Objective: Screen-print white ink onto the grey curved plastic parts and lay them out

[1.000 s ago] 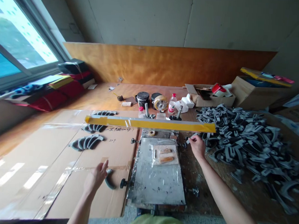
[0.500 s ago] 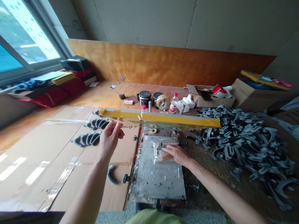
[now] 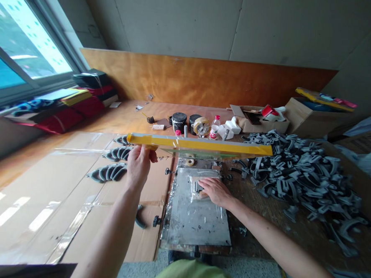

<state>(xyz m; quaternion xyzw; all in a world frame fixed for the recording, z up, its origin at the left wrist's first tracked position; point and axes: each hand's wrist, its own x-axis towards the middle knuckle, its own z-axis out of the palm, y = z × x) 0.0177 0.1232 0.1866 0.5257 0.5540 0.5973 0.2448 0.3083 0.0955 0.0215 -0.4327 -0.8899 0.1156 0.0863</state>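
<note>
My left hand (image 3: 139, 165) is closed at the left end of a long yellow-taped frame (image 3: 200, 145), its fingertips at the frame's lower edge. The frame is raised above the back of a flat metal plate (image 3: 195, 227). On that plate sits a small block wrapped in clear film (image 3: 196, 196). My right hand (image 3: 216, 191) rests over the block, fingers closed against a grey plastic part (image 3: 198, 186) that they mostly cover. Left of the plate, curved grey parts (image 3: 108, 173) lie in rows on cardboard, with a single one (image 3: 141, 218) nearer me.
A large heap of grey plastic parts (image 3: 302, 175) covers the right side of the table. Behind the frame stand black tubs (image 3: 179, 122), a tape roll (image 3: 201, 126), a bottle (image 3: 215, 128) and an open carton (image 3: 264, 126). Black knobs (image 3: 157, 221) stick out beside the plate.
My left hand has moved up and forward to the frame's left end. My right hand has lowered the grey plastic part onto the film-wrapped block.
</note>
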